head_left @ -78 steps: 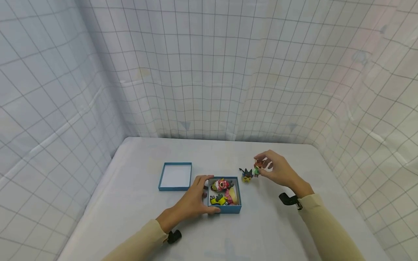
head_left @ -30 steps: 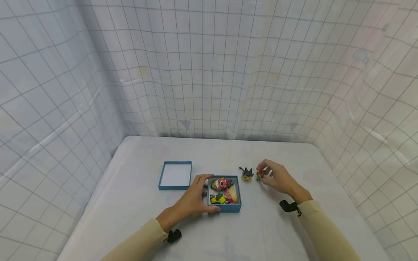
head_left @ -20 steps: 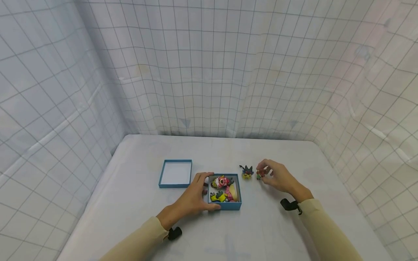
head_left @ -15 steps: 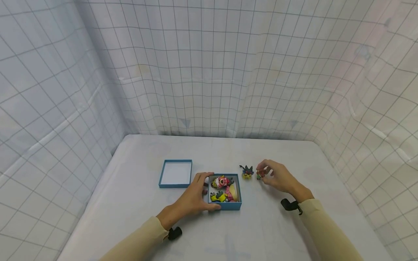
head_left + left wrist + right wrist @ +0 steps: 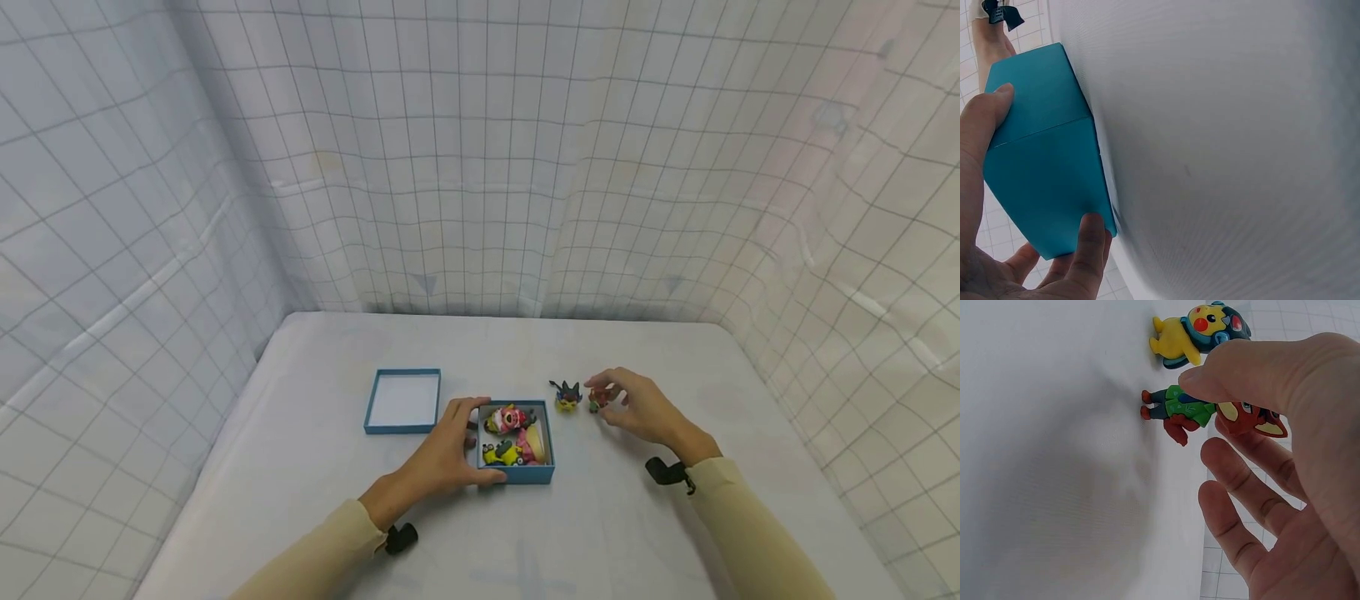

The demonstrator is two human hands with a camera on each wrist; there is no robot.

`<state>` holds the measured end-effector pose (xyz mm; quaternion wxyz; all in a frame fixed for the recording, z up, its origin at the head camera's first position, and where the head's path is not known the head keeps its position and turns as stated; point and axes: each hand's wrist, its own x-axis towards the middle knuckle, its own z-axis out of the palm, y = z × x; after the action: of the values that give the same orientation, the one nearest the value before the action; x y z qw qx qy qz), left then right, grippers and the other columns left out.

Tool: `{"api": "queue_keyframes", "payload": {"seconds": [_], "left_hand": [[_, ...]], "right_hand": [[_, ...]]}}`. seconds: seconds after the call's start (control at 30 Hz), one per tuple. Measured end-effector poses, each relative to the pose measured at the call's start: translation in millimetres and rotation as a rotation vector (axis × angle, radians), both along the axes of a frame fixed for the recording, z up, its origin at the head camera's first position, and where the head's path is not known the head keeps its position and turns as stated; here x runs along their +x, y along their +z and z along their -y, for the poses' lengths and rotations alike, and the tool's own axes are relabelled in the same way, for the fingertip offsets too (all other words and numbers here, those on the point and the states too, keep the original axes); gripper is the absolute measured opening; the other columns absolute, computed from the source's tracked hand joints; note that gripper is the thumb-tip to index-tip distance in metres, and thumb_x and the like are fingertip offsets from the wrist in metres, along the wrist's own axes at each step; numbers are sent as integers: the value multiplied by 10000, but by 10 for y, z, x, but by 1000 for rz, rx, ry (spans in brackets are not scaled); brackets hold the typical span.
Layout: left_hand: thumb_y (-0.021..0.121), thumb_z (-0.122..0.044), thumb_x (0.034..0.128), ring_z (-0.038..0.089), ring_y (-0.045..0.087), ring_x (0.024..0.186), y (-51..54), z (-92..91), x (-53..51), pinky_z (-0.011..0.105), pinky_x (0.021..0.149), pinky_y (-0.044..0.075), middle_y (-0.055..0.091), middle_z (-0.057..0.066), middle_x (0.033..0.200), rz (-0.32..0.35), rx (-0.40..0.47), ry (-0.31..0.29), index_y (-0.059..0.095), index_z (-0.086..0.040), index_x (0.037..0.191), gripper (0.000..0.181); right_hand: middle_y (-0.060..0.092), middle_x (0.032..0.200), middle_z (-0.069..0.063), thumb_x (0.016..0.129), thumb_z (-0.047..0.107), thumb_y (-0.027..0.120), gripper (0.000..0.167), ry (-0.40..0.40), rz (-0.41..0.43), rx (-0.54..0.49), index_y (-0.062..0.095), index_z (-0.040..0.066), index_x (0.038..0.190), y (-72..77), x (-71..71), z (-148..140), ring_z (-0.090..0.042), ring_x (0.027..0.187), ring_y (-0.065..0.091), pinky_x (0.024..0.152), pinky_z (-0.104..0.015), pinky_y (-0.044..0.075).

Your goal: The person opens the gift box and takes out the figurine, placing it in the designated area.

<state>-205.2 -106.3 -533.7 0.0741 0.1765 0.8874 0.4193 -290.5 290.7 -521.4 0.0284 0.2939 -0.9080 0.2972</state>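
Observation:
My left hand [image 5: 442, 454] holds the open blue box [image 5: 528, 475] by its left side, thumb on the near wall and fingers at the far corner. In the left wrist view the thumb and fingers lie against its teal walls. Inside lie a red-and-pink figurine [image 5: 508, 419], a yellow-green figurine [image 5: 501, 454] and a pink-and-cream figurine [image 5: 532, 446]. My right hand [image 5: 637, 404] is around a fox figurine [image 5: 1188, 407] in a green shirt, its fingers spread loosely about the head. The fox stands upright on the table. Beside it stands a yellow Pikachu figurine [image 5: 1179, 336] with a dark hood.
A blue-rimmed white lid [image 5: 405, 402] lies inside up to the left of the box. The table [image 5: 337, 350] has a white cover. White gridded sheets [image 5: 480, 167] hang at the back and both sides.
The right hand has lowered the fox figurine onto the table, a little right of the Pikachu. Its index finger has since loosened away from the fox. The left hand stays on the box.

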Motion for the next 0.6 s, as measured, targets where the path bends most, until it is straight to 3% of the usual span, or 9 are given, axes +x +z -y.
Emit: {"api": "queue_keyframes", "payload": {"seconds": [0.23, 0.6], "left_hand": [[1075, -388, 855, 301, 689, 1338, 7, -3, 16, 525, 1123, 630, 425, 178, 1758, 2, 5, 1, 374, -147, 1790, 1193], [1073, -414, 860, 312, 702, 1349, 5, -7, 1, 536, 1136, 628, 433, 171, 1752, -12, -6, -4, 369, -136, 1796, 1203]], "right_hand": [[781, 1316, -68, 969, -19, 895, 590, -20, -21, 36, 719, 133, 1512, 17, 14, 0, -235, 1114, 746, 888, -429, 616], [728, 1448, -148, 958, 13, 922, 619, -50, -67, 55, 716, 121, 1532, 93, 38, 34, -375, 1237, 727, 1034, -607, 629]]}}
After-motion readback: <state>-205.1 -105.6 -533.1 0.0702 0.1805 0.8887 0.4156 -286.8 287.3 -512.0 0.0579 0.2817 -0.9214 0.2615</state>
